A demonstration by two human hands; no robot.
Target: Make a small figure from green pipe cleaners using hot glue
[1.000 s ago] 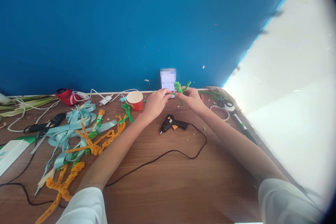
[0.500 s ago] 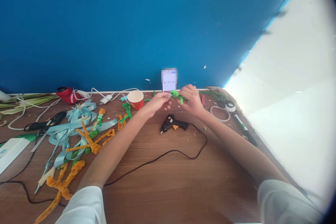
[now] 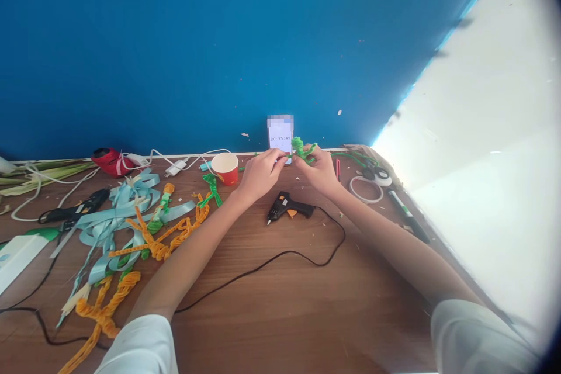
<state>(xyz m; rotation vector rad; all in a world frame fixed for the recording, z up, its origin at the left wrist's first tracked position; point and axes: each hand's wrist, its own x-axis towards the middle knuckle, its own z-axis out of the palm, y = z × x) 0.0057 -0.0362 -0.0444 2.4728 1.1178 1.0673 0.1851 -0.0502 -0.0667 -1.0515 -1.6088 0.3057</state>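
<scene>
Between my hands is a green pipe-cleaner piece (image 3: 298, 145), a fuzzy coiled clump with thin strands sticking out, held above the far part of the table. My left hand (image 3: 262, 173) pinches a strand at its left side, thumb and index finger together. My right hand (image 3: 323, 173) grips the piece from the right, its fingers closed around the strands and partly hiding them. Just behind the piece stands a phone (image 3: 279, 131) showing a timer. Below my hands a black glue gun (image 3: 289, 207) lies on the table.
On the left lie tangled light-blue ribbon (image 3: 103, 219), orange pipe-cleaner pieces (image 3: 103, 315), a second glue gun (image 3: 83, 205) and a red roll (image 3: 111, 162). A paper cup (image 3: 225, 169) stands near the wall. A marker (image 3: 408, 215) lies right. The glue gun's cord (image 3: 263, 258) crosses the table.
The green piece has turned, its coiled clump now pointing up and its strands spread. My left hand has rotated, back upward, and pinches a strand beside the clump.
</scene>
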